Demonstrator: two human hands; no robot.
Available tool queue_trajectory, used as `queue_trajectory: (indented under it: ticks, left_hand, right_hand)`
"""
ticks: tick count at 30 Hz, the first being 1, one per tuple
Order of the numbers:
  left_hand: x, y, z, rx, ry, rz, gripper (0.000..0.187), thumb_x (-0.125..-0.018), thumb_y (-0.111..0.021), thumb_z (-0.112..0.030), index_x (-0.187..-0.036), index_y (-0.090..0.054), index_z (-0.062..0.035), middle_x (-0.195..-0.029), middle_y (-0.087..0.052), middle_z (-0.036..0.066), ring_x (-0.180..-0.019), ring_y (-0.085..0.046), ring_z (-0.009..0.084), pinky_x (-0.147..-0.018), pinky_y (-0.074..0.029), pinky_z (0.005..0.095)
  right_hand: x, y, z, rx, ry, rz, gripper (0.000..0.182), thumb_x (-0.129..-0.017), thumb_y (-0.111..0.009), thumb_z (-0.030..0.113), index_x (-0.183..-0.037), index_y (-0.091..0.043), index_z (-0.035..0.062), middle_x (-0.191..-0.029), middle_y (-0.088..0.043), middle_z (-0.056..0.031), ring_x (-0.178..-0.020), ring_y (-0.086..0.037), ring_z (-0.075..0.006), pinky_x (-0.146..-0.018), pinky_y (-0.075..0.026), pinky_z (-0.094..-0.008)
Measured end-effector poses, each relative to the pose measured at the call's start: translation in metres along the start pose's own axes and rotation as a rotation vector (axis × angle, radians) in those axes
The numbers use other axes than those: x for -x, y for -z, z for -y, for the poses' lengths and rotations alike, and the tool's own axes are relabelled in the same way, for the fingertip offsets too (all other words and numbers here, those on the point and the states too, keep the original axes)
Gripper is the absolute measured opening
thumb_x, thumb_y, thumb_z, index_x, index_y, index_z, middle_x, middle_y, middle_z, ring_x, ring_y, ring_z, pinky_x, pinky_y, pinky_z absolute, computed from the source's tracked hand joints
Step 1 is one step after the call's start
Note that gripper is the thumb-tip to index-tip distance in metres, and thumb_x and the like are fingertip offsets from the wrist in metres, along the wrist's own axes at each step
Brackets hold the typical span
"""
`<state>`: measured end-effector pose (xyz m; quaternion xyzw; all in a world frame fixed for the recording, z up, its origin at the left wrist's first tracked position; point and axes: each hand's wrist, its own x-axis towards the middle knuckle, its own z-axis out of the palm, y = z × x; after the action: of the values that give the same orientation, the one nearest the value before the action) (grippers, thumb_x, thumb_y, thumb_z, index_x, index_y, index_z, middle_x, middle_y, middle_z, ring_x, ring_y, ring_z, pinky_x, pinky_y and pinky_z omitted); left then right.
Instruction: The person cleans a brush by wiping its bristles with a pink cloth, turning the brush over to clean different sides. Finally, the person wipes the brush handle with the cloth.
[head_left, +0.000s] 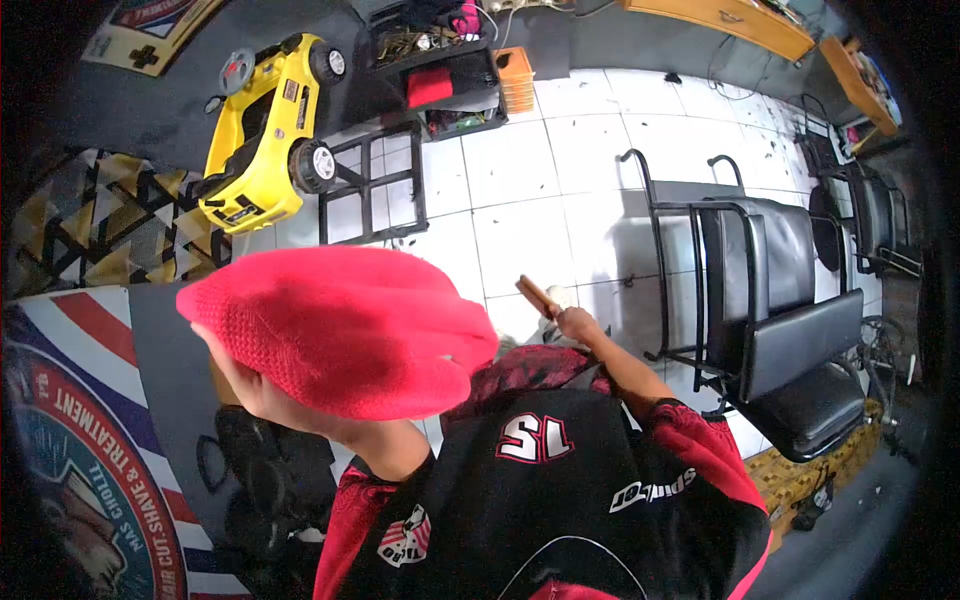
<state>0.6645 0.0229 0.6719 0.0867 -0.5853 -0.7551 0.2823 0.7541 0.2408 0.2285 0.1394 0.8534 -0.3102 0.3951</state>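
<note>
A thick red towel (345, 325) is bunched over my left hand (240, 375), raised in front of me on the left. Its textured band shows near the far left end. Only part of that hand shows below the cloth, and most of the fingers are hidden. My right hand (577, 325), farther down and to the right, is closed around a narrow brown wooden-looking tool (536, 294) that points up and left. Its exact kind is too small to tell. A pale shoe (560, 297) shows just beyond that hand.
Black padded chairs (765, 270) with metal frames stand on the right. A yellow toy car (262, 135) is at upper left, beside a black frame (375, 185). Dark shelves (435, 65) and an orange basket (515, 80) stand behind. Hair clippings dot the white tiles (510, 240).
</note>
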Motion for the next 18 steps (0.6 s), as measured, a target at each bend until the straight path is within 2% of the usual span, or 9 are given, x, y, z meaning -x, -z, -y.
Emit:
queue_trajectory:
  ticks: [3,4,6,8,10,13,14,16,18]
  left_hand:
    - [0.005,0.006,0.013,-0.35,-0.332,-0.028,0.056,-0.084,-0.049,-0.035,-0.126,-0.038,0.0005,-0.112,-0.052,0.019,-0.093,-0.057,0.0294,-0.08,-0.049,0.0415]
    - [0.007,0.009,0.021,-0.489,-0.484,-0.012,0.057,-0.084,-0.05,-0.035,-0.127,-0.038,-0.0003,-0.112,-0.051,0.018,-0.094,-0.056,0.0296,-0.082,-0.048,0.0422]
    - [0.006,0.008,0.033,-0.489,-0.668,-0.049,0.059,-0.083,-0.052,-0.036,-0.127,-0.037,-0.0004,-0.112,-0.051,0.018,-0.095,-0.055,0.0293,-0.083,-0.047,0.0429]
    - [0.005,0.009,0.039,-0.529,-0.798,-0.104,0.06,-0.083,-0.053,-0.036,-0.127,-0.036,-0.0003,-0.111,-0.051,0.018,-0.094,-0.056,0.029,-0.082,-0.047,0.0423]
    - [0.004,0.01,0.036,-0.585,-0.796,-0.185,0.061,-0.082,-0.053,-0.036,-0.128,-0.035,0.0001,-0.109,-0.052,0.018,-0.089,-0.057,0.0287,-0.078,-0.049,0.0404]
    - [0.011,-0.003,0.012,-0.568,-0.53,-0.32,0.059,-0.082,-0.052,-0.035,-0.127,-0.035,0.0005,-0.105,-0.054,0.019,-0.083,-0.059,0.0283,-0.071,-0.052,0.038]
    - [0.013,-0.003,0.006,-0.517,-0.577,-0.281,0.058,-0.082,-0.051,-0.034,-0.126,-0.036,0.0004,-0.104,-0.055,0.019,-0.081,-0.059,0.0282,-0.069,-0.053,0.0374]
    - [0.018,0.001,-0.003,-0.42,-0.671,-0.204,0.054,-0.082,-0.05,-0.031,-0.125,-0.038,0.0002,-0.101,-0.056,0.019,-0.076,-0.06,0.0278,-0.064,-0.054,0.0362]
    - [0.018,0.012,-0.001,-0.691,-0.733,-0.326,0.054,-0.084,-0.048,-0.033,-0.123,-0.04,0.0031,-0.102,-0.055,0.02,-0.076,-0.06,0.0276,-0.064,-0.053,0.0368]
  right_hand:
    - [0.031,0.04,0.058,-0.42,0.121,-0.061,0.073,-0.087,-0.027,0.058,-0.084,-0.059,-0.0079,-0.066,-0.059,-0.0228,-0.069,-0.06,-0.0342,-0.064,-0.047,-0.0393]
    - [0.059,0.065,0.093,-0.542,0.12,-0.038,0.072,-0.085,-0.029,0.061,-0.076,-0.058,-0.0047,-0.053,-0.052,-0.0124,-0.055,-0.056,-0.0228,-0.057,-0.046,-0.0347]
    - [0.104,0.093,0.146,-0.756,0.348,-0.028,0.06,-0.092,-0.025,0.05,-0.061,-0.046,0.003,-0.047,-0.037,-0.0016,-0.045,-0.038,-0.0138,-0.047,-0.036,-0.0319]
    - [0.128,0.1,0.173,-0.877,0.661,0.057,0.053,-0.095,-0.023,0.039,-0.065,-0.045,0.0015,-0.053,-0.04,-0.0041,-0.052,-0.037,-0.0128,-0.05,-0.034,-0.0296]
    - [0.155,0.116,0.192,-0.849,0.834,0.24,0.054,-0.095,-0.025,0.041,-0.07,-0.048,-0.0013,-0.056,-0.044,-0.0099,-0.054,-0.043,-0.0203,-0.055,-0.039,-0.0341]
    - [0.104,0.087,0.179,-0.372,0.876,0.096,0.058,-0.093,-0.025,0.045,-0.078,-0.053,-0.0026,-0.061,-0.051,-0.018,-0.06,-0.05,-0.0306,-0.063,-0.042,-0.0397]
    - [0.078,0.078,0.164,-0.175,0.664,0.19,0.065,-0.091,-0.024,0.052,-0.085,-0.058,-0.0026,-0.072,-0.056,-0.0249,-0.072,-0.056,-0.0377,-0.071,-0.042,-0.0436]
    - [0.016,0.038,0.111,0.129,0.351,0.091,0.073,-0.086,-0.023,0.061,-0.09,-0.063,-0.0002,-0.082,-0.061,-0.0243,-0.085,-0.059,-0.0362,-0.078,-0.045,-0.0432]
    - [0.011,0.03,0.073,0.216,0.226,-0.041,0.072,-0.086,-0.027,0.059,-0.079,-0.064,-0.0019,-0.078,-0.06,-0.0259,-0.078,-0.059,-0.0397,-0.072,-0.046,-0.0434]
